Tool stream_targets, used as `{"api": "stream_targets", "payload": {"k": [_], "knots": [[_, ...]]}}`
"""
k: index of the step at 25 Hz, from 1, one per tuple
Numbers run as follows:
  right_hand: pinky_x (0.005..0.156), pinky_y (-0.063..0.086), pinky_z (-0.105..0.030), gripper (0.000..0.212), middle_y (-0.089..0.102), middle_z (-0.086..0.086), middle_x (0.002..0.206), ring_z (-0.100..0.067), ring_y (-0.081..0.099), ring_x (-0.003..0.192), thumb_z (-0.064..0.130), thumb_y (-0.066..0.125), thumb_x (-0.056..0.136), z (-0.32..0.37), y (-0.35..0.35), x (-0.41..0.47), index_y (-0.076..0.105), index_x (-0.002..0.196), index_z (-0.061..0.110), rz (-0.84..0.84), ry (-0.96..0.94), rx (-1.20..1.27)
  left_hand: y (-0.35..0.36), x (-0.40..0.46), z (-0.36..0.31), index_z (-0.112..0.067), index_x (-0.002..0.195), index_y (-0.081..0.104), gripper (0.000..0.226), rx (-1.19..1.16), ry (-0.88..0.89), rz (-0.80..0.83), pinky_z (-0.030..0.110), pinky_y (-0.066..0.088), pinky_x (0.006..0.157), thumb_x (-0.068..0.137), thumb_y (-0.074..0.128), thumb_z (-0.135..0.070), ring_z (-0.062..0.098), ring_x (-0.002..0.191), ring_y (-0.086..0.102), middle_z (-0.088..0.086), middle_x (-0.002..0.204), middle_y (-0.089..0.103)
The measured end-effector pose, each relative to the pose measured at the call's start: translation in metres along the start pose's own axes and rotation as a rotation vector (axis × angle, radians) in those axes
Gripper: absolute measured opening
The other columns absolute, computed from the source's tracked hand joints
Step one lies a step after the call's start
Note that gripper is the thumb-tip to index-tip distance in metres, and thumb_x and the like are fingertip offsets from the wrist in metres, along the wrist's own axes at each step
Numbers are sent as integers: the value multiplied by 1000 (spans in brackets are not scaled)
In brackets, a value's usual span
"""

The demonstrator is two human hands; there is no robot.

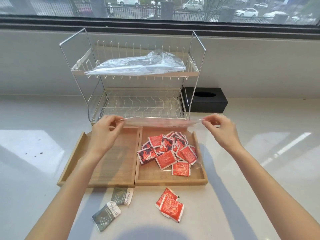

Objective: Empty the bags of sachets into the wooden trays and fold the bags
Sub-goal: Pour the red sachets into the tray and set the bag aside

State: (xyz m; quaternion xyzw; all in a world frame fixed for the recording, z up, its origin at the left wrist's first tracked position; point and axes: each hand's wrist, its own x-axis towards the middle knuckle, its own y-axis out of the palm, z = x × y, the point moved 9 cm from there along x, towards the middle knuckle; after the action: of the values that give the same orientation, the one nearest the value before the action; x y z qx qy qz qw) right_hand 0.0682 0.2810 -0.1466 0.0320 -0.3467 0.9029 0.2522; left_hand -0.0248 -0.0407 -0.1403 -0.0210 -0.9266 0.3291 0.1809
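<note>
Two hands pinch one clear bag (162,122) by its ends: your left hand (103,135) grips the left end, your right hand (221,130) the right, stretching it flat above the trays. Red sachets (166,153) fill the right tray (200,179); the left tray (69,163) is bare. Four more sachets lie on the tabletop (34,170). Another bag (138,66) rests on the rack (199,49).

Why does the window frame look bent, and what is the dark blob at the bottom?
Head view: the wide-angle lens bows the window frame; the blob is a soft shadow on the counter, probably the wearer's head; daylight leaves bright patches there, and the clear bag shows glare.
</note>
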Motion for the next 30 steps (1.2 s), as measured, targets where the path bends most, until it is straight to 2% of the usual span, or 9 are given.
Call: {"api": "stream_targets", "payload": {"k": [5, 10, 12, 15, 18, 21, 23, 26, 30], "knots": [[75, 50, -22, 24, 56, 7, 84, -12, 63, 70, 12, 64, 82, 38, -34, 11, 59, 75, 34, -186, -120, 228, -39, 11, -42, -19, 91, 63, 8, -133, 167, -255, 3, 42, 66, 84, 60, -16, -12, 75, 54, -21, 83, 51], [75, 46, -4, 10, 53, 15, 87, 10, 59, 76, 12, 64, 83, 30, -28, -13, 63, 84, 22, -175, -140, 248, -26, -16, -30, -21, 96, 58, 19, -223, 152, -192, 2, 43, 79, 83, 57, -6, -17, 84, 55, -19, 91, 52], [72, 45, -2, 12, 56, 9, 86, 9, 60, 76, 14, 63, 83, 1, -13, -30, 62, 79, 25, -142, -32, 287, -3, -38, -5, -21, 99, 57, 17, -217, 75, -88, 2, 41, 82, 84, 58, -13, -18, 88, 52, -11, 94, 57], [68, 47, -8, 17, 62, -4, 93, -14, 65, 82, 15, 64, 82, -54, 18, -60, 60, 73, 28, -93, 210, 308, 37, -78, 41, -24, 96, 60, 13, -242, -134, 51, 14, 42, 85, 85, 54, -29, -9, 91, 54, -11, 93, 56], [72, 45, -21, 12, 62, -9, 109, -22, 64, 86, 11, 63, 82, -96, 49, -88, 60, 85, 22, 31, 425, 253, 66, -104, 81, -12, 97, 64, 15, -234, -419, 115, 30, 41, 87, 89, 52, -17, 22, 100, 57, 2, 99, 53], [82, 48, -33, 18, 62, -8, 110, -25, 62, 89, 10, 60, 81, -110, 60, -97, 57, 97, 18, 76, 512, 227, 77, -111, 98, -16, 102, 55, 16, -234, -570, 150, 37, 46, 87, 86, 54, -16, 25, 101, 57, 8, 116, 52], [81, 50, -37, 22, 63, -8, 105, -25, 63, 81, 13, 59, 82, -112, 62, -99, 54, 103, 19, 80, 559, 267, 79, -112, 102, -15, 114, 49, 29, -249, -625, 162, 34, 47, 80, 86, 55, -17, 24, 96, 58, 7, 124, 51], [71, 49, -33, 30, 64, -10, 93, -19, 60, 64, 13, 57, 83, -113, 65, -100, 51, 112, 16, 106, 597, 289, 82, -114, 100, -9, 125, 41, 41, -325, -687, 163, 20, 46, 57, 86, 54, -12, 20, 80, 59, 6, 118, 53], [83, 47, -40, 33, 64, -10, 82, -24, 58, 74, 11, 58, 82, -120, 69, -102, 55, 114, 10, 151, 609, 235, 83, -115, 93, -5, 127, 39, 42, -376, -703, 170, 13, 44, 46, 87, 51, -5, 7, 71, 52, 6, 108, 55]]}}
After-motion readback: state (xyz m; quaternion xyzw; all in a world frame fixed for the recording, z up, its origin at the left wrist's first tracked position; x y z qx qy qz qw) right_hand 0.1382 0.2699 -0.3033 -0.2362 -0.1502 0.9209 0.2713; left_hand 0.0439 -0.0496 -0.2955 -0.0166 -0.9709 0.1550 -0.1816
